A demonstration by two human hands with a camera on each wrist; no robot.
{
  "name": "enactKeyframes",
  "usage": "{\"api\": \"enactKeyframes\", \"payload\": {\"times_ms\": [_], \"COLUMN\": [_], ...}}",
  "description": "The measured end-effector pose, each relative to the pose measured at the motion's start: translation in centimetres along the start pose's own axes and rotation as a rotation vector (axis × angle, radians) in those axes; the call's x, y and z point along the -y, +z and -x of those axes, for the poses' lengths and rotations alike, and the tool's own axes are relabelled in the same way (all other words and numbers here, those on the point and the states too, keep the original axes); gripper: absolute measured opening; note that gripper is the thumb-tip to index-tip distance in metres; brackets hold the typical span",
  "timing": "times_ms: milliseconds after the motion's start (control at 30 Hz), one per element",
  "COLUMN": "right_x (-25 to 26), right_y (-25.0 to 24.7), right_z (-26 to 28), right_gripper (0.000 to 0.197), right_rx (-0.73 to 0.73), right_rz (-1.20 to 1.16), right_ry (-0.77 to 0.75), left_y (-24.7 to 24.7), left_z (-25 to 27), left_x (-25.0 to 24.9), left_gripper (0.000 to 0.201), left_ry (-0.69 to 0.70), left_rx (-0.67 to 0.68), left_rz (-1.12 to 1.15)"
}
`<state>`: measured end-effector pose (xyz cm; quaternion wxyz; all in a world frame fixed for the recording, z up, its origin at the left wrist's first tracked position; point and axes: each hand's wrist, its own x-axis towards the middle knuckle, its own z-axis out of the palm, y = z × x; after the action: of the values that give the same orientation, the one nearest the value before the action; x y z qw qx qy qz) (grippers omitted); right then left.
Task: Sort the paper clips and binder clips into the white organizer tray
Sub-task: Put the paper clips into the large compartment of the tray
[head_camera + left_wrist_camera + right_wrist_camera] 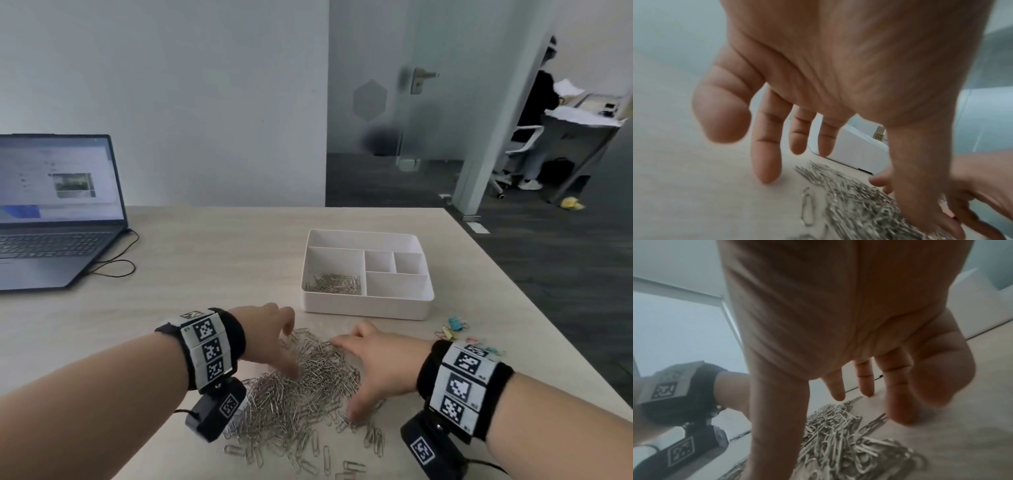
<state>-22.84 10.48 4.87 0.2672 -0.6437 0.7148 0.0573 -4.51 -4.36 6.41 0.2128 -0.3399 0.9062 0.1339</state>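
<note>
A big heap of silver paper clips lies on the table in front of me. My left hand hovers over its left side, fingers spread and straight, thumb dipping into the clips. My right hand flanks the right side, fingers extended, thumb down at the heap's near edge. Neither hand holds anything. The white organizer tray stands just beyond, with several paper clips in its large left compartment. Coloured binder clips lie to the right of my right hand.
An open laptop with a black cable sits at the far left of the table. The table's right edge runs close to the tray and binder clips. A person stands in a doorway far behind.
</note>
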Motion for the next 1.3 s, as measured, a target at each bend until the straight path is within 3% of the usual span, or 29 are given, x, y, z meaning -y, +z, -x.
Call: {"api": "enactKeyframes", "payload": {"times_ms": [67, 133, 300, 567, 867, 967, 1300], "right_x": [0.3, 0.7, 1.7, 2.3, 2.1, 1.8, 0.9], "right_y": [-0.1, -0.2, -0.3, 0.2, 0.6, 0.6, 0.4], "right_z": [-0.5, -0.9, -1.7, -1.7, -1.8, -1.9, -1.7], "right_gripper": [0.128, 0.130, 0.126, 0.086, 0.047, 0.036, 0.028], "right_rx": [0.008, 0.024, 0.026, -0.024, -0.111, -0.110, -0.130], "right_rz": [0.025, 0.050, 0.085, 0.011, -0.056, -0.112, -0.162], "right_ry": [-0.010, -0.019, -0.017, -0.039, -0.034, -0.016, 0.027], "left_y": [-0.2, -0.2, 1.2, 1.5, 1.0, 1.2, 1.4], "left_z": [0.3, 0.8, 1.2, 0.1, -0.9, -1.2, -1.9], "left_x": [0.5, 0.9, -0.2, -3.1, -3.4, -3.0, -3.0], "left_gripper": [0.115, 0.135, 0.140, 0.099, 0.039, 0.030, 0.020], "left_ry": [-0.007, -0.013, 0.029, 0.098, 0.115, 0.100, 0.127], "left_rx": [0.039, 0.099, 0.143, 0.016, 0.075, 0.081, 0.051], "left_rz": [-0.032, -0.093, -0.197, -0.214, 0.098, 0.154, 0.334]}}
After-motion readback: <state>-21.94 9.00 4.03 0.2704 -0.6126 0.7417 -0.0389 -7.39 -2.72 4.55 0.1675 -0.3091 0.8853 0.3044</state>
